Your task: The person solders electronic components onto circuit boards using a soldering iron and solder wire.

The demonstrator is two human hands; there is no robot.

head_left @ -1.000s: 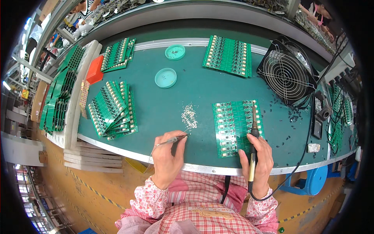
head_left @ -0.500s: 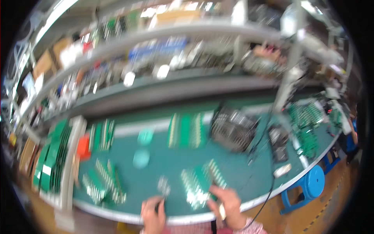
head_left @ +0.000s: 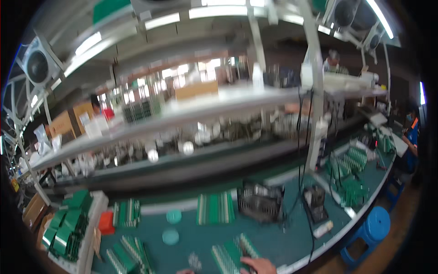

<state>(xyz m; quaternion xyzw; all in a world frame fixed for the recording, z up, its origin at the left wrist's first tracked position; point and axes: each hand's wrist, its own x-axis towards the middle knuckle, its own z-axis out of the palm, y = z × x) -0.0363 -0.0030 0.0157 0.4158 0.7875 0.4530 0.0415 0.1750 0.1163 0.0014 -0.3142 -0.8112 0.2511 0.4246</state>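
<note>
At the lower edge, my right hand (head_left: 260,265) reaches over a green circuit board panel (head_left: 226,258) lying on the bench, its fingers touching or just above the board. The fingers look drawn together, but what they hold, if anything, is too small to see. Only a sliver of my left hand (head_left: 185,271) shows at the bottom edge; its fingers are hidden. Near it lies a small pile of clear or silvery parts (head_left: 195,261). More green board panels (head_left: 129,256) lie to the left.
Two round turquoise lids or dishes (head_left: 170,236) sit mid-bench. Behind are board strips (head_left: 215,209) and a black basket (head_left: 260,202). A red-orange box (head_left: 106,223) and a rack of green boards (head_left: 68,228) stand left. Cables (head_left: 302,182) hang right, near a blue stool (head_left: 378,223).
The view has tipped upward, so the bench and both hands sit lower in the picture. My left hand has nearly left view. My right hand remains at the board panel.
</note>
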